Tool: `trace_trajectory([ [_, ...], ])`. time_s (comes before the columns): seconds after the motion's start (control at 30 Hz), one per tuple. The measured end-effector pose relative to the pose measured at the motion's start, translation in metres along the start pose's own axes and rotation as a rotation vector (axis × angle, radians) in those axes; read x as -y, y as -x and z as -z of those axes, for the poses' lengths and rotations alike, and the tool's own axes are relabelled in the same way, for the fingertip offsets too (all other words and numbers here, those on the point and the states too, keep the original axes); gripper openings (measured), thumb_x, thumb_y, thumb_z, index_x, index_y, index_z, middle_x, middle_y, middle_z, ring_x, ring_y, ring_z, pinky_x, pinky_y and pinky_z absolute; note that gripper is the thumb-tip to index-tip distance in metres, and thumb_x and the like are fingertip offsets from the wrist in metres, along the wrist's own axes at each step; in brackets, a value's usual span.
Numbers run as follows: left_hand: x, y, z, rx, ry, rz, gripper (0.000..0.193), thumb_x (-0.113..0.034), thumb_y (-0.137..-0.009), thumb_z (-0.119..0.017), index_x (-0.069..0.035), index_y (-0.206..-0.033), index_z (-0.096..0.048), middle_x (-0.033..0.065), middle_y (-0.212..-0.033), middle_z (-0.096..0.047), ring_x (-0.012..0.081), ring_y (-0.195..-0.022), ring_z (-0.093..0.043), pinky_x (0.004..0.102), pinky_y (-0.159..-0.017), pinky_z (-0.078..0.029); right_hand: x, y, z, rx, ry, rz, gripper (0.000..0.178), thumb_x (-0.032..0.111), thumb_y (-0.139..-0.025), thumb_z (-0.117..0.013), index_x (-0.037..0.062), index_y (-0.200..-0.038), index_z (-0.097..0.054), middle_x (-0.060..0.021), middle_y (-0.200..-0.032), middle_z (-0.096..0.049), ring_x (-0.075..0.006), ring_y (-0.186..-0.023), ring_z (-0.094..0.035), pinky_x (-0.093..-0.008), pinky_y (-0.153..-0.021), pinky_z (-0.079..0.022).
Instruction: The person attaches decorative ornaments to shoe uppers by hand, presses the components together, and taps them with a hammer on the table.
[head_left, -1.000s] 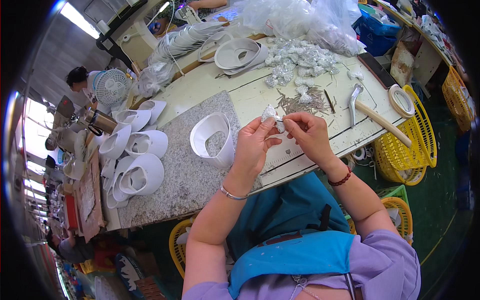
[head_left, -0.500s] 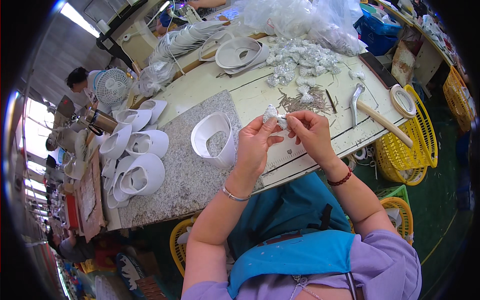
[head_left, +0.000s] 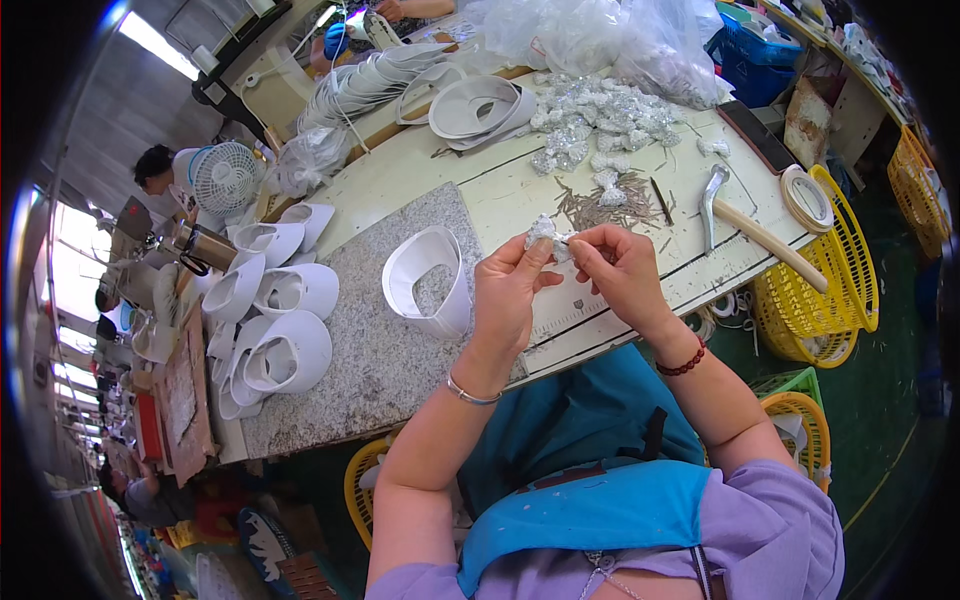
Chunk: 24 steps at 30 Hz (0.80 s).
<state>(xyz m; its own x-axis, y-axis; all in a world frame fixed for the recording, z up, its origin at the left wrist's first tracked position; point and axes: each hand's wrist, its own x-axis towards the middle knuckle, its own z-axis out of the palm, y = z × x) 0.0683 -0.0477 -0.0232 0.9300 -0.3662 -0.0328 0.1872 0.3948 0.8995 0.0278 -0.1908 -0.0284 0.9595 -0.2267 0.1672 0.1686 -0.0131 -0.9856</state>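
Note:
A small silvery glitter bow [head_left: 541, 231] is pinched between both of my hands above the table's near edge. My left hand [head_left: 507, 290] grips one end of it with thumb and fingers. At its other end, the thumb and fingertips of my right hand [head_left: 622, 275] close on it; my fingers hide part of the bow. Left of my hands, a white visor cap [head_left: 428, 281] stands on a grey speckled board [head_left: 370, 370]. Beyond my hands, another silvery bow [head_left: 610, 188] lies by a scatter of short brownish strips [head_left: 600, 207].
A pile of silvery bows [head_left: 590, 115] lies at the back, before clear plastic bags [head_left: 640, 45]. Several white visors [head_left: 290, 350] are stacked at left. To the right are a wooden-handled hammer [head_left: 765, 240], a tape roll [head_left: 806, 198], a dark phone [head_left: 755, 138] and a yellow basket [head_left: 810, 300].
Both hands stay in nearly the same place, still holding the bow, which is tilted slightly differently. In the background, a person's hand by the machine has shifted.

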Motion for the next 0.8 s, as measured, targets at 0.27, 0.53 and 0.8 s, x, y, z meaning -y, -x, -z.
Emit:
trace_trajectory([
  [0.27,0.003,0.000,0.004,0.009,-0.091,-0.040,0.019,-0.013,-0.091,-0.060,0.000,-0.104,-0.064,0.0025,-0.086,-0.064,0.0080,-0.076,-0.059,0.0216,-0.062,-0.049,0.003,0.004,-0.005,-0.145,0.374,0.389,0.015,0.012,-0.086,-0.062,-0.0029,-0.084,-0.063,-0.0032,-0.068,-0.062,-0.0065,-0.058,-0.058,-0.0209,-0.052,-0.045],
  [0.53,-0.005,0.005,-0.004,0.044,-0.153,-0.115,0.025,-0.015,-0.091,-0.060,0.004,-0.108,-0.061,0.0056,-0.080,-0.064,0.0102,-0.071,-0.060,0.0215,-0.060,-0.045,0.005,0.003,-0.005,-0.083,0.143,0.151,0.010,0.009,-0.084,-0.064,-0.0008,-0.083,-0.063,-0.0081,-0.069,-0.063,-0.0129,-0.058,-0.059,-0.0253,-0.052,-0.045],
  [0.8,-0.003,0.005,-0.003,-0.025,-0.121,-0.153,0.022,-0.013,-0.090,-0.061,0.005,-0.104,-0.064,0.0082,-0.079,-0.066,0.0124,-0.069,-0.062,0.0223,-0.062,-0.048,0.013,0.005,-0.004,-0.099,0.340,0.358,0.009,0.008,-0.083,-0.064,-0.0009,-0.082,-0.063,-0.0090,-0.069,-0.063,-0.0139,-0.057,-0.059,-0.0269,-0.052,-0.046],
])
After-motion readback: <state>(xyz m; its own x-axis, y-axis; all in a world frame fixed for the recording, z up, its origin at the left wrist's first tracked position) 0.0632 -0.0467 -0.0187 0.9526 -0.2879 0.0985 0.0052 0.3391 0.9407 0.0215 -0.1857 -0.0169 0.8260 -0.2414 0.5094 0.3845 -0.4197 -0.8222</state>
